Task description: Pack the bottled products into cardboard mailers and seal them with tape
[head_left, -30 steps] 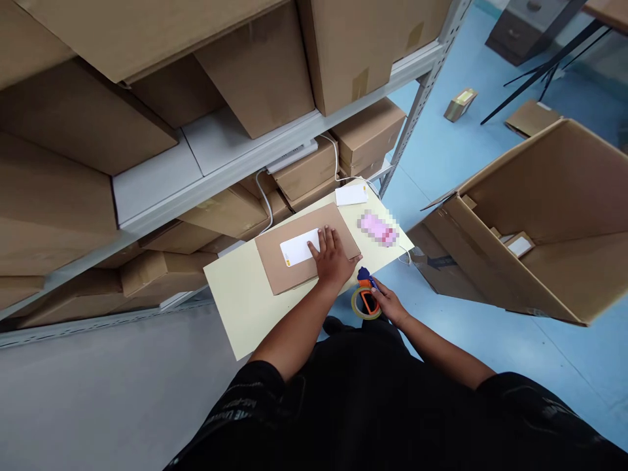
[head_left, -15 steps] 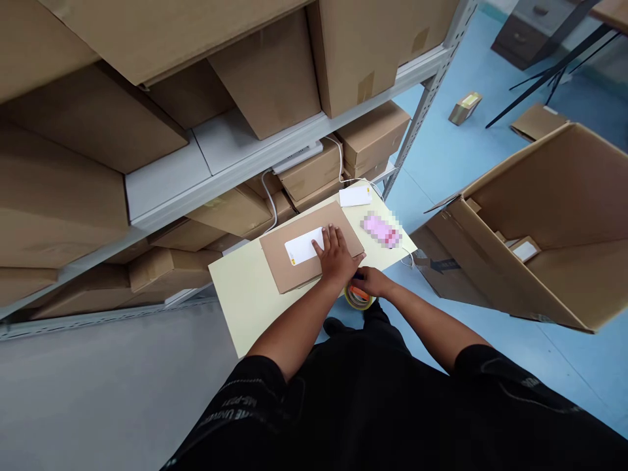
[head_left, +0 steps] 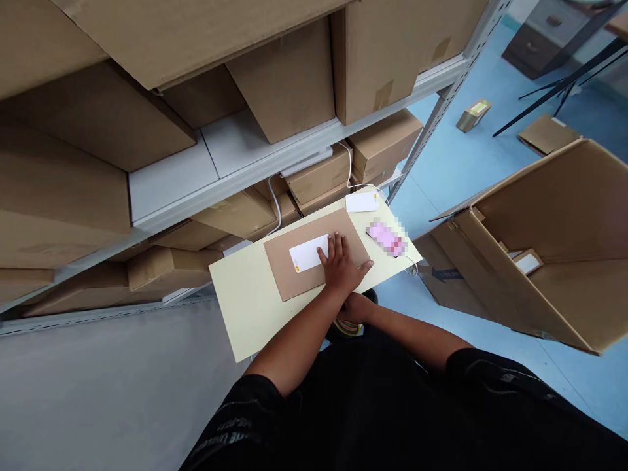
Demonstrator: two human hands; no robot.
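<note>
My left hand (head_left: 341,265) lies flat on a thin brown cardboard box (head_left: 284,261), fingers spread, with the fingertips over the right end of a white label (head_left: 309,253). The box rests on a pale yellow tabletop (head_left: 240,307). At the table's near edge, under my left wrist, my right hand (head_left: 356,309) is closed on a tape dispenser (head_left: 348,328). Only part of its yellowish roll shows below the hand; the rest is hidden.
A white card (head_left: 362,202) and a blurred pink item (head_left: 387,238) lie on the table's right end. Beyond stands a shelf rack (head_left: 294,154) full of cartons. To the right is a large open carton (head_left: 490,275) with small boxes inside.
My right hand has moved left and nearer to my body with the tape dispenser, under my left wrist. The left hand stays on the box. The view has shifted slightly.
</note>
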